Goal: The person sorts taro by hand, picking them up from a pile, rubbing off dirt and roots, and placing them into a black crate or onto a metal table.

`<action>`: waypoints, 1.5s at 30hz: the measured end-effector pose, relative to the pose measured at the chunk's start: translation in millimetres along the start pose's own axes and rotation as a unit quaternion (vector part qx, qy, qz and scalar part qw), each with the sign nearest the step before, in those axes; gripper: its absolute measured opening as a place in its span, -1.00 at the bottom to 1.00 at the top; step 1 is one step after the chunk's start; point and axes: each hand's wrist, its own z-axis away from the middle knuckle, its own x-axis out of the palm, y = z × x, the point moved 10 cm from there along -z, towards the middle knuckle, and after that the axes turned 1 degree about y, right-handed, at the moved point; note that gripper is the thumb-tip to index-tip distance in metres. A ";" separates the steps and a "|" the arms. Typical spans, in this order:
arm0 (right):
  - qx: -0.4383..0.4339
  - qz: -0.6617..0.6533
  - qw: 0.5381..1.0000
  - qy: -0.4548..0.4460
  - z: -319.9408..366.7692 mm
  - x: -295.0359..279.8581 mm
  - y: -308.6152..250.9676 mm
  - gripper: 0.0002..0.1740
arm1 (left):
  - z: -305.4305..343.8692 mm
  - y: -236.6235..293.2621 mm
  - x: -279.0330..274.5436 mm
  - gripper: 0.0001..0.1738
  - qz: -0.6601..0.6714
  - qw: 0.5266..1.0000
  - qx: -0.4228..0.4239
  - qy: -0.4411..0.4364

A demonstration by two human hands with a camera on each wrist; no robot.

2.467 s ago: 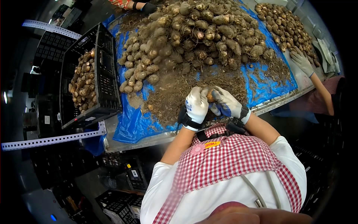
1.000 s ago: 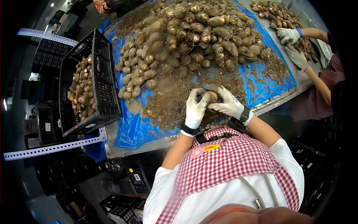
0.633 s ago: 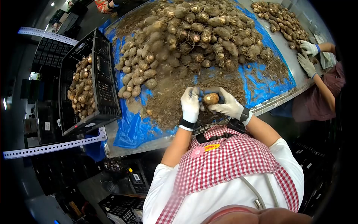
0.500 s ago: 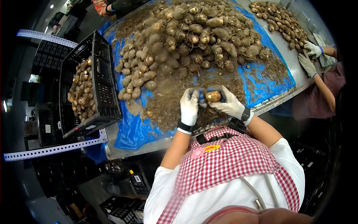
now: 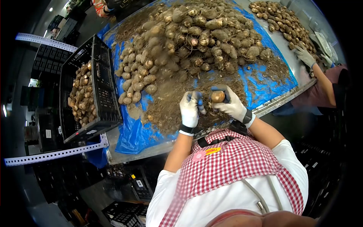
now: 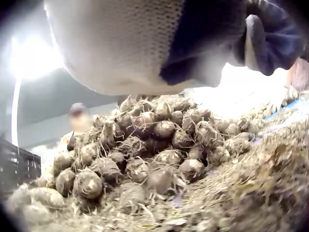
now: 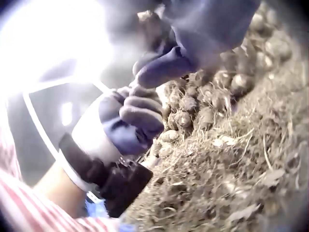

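Note:
My gloved right hand (image 5: 232,106) holds a small rounded taro (image 5: 217,97) between thumb and fingers, over the loose roots and soil. Its skin is brown and yellowish, mostly bare of roots. To the left, my gloved left hand (image 5: 190,108) is raised a short way from the taro, with its fingers curled in. The right wrist view shows those curled blue-grey fingers (image 7: 140,108) with nothing visible in them. Beyond both hands rises a large heap of hairy, dirt-covered taros (image 5: 200,38). The left wrist view has the glove above this heap.
Blue plastic sheeting (image 5: 130,140) covers the metal table (image 5: 151,153). A black crate (image 5: 102,79) with trimmed taros (image 5: 82,94) stands tilted at the left. At the right, another person's gloved hand (image 5: 304,56) is by a second taro pile (image 5: 281,20). Root litter (image 5: 166,109) lies before me.
My hands were together around the taro; the left has drawn away leftward while the right keeps hold of it. The other person's hands at the right have shifted about their pile.

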 end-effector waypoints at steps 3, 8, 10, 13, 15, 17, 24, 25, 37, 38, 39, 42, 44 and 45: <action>0.136 -0.113 0.983 -0.044 5.4 -12.4 25.2 -0.40 | 2.9 10.2 3.9 -0.60 -0.030 0.999 0.027 -0.025; 0.205 -0.037 0.975 0.077 -1.7 -122.5 28.2 -0.44 | -13.4 28.6 -23.6 -0.69 -0.240 0.964 0.106 0.047; 0.110 -0.110 0.960 0.233 -24.6 -214.2 3.9 -0.54 | -21.8 24.6 -38.6 -0.66 -0.268 0.952 0.136 0.053; -0.026 -0.197 0.927 0.317 -66.1 -318.4 -23.4 -0.56 | -19.2 38.9 -35.5 -0.59 -0.297 0.930 0.201 0.085; -0.043 0.041 0.960 0.273 -70.7 -221.8 -97.7 -0.58 | -27.2 31.4 -36.0 -0.60 -0.282 0.944 0.157 0.076; -0.101 0.268 0.947 0.143 -91.2 -116.8 -132.3 -0.57 | -36.8 16.2 -40.6 -0.64 -0.230 0.964 0.118 0.062; -0.180 0.711 0.679 0.038 -200.8 -11.4 -146.1 -0.49 | -21.0 43.2 -32.3 -0.68 -0.184 0.978 0.095 0.037; -0.170 0.708 0.685 0.007 -211.6 -5.4 -140.9 -0.48 | -20.7 42.0 -34.0 -0.67 -0.187 0.977 0.091 0.041; -0.214 0.286 0.934 -0.027 -84.1 22.0 -75.6 -0.35 | -43.4 44.0 26.3 -0.28 0.054 0.986 0.131 -0.091; -0.289 0.363 0.885 -0.017 -68.9 29.8 -75.5 -0.29 | -48.3 34.3 20.6 -0.28 0.063 0.987 0.123 -0.078; -0.287 0.372 0.882 -0.029 -62.2 27.8 -69.5 -0.31 | -53.1 24.8 15.1 -0.28 0.071 0.989 0.116 -0.065; -0.232 0.348 0.905 -0.083 -51.5 22.6 -81.4 -0.38 | -31.3 17.0 16.9 -0.25 0.155 0.983 -0.063 -0.070; -0.302 0.350 0.887 -0.001 -41.5 21.0 -102.8 -0.47 | -19.1 19.2 26.7 -0.23 0.090 0.979 -0.085 -0.161; -0.248 0.431 0.865 -0.069 -47.1 42.9 -90.3 -0.54 | -14.4 15.1 24.1 -0.24 0.021 0.983 -0.108 -0.149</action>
